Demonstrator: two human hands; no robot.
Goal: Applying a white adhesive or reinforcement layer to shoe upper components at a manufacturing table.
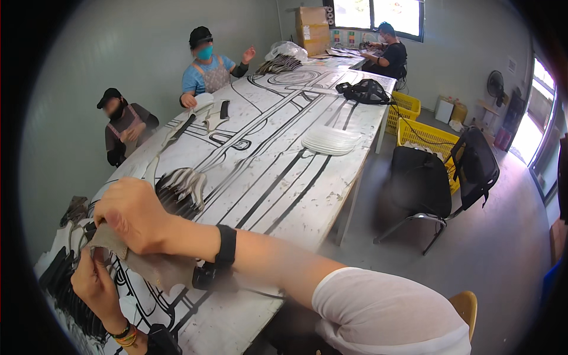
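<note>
Apparently the work is midway: the flat grey-brown leather-like cut piece (151, 263) is pinched between both hands above the near corner of the long white table with black painted lines (278, 177). The right hand (133, 216) is closed over its upper edge, and the left hand (94, 284) grips its left end. Dark and white stacks of similar pieces (180, 189) lie just beyond the hands, their state of finish unclear.

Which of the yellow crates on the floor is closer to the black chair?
The nearer yellow crate, right behind the black chair; the other yellow crate sits farther back.
</note>
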